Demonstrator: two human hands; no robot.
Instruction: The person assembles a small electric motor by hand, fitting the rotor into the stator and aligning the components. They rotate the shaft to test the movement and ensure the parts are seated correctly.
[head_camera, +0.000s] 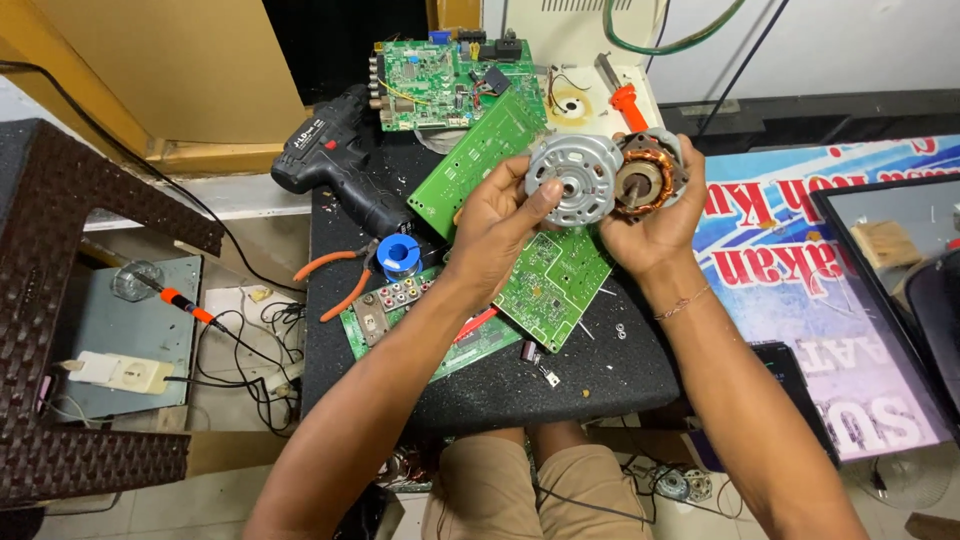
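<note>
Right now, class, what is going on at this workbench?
A person seated at a black table holds a small electric motor apart in two pieces. The left hand grips the silver end cover; the right hand grips the part with copper windings. Green circuit boards, a black drill, solder spool and orange pliers lie around.

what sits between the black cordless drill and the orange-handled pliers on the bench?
Head view: a blue spool of solder wire lies between black cordless drill and orange-handled pliers, touching the drill's base.
</note>
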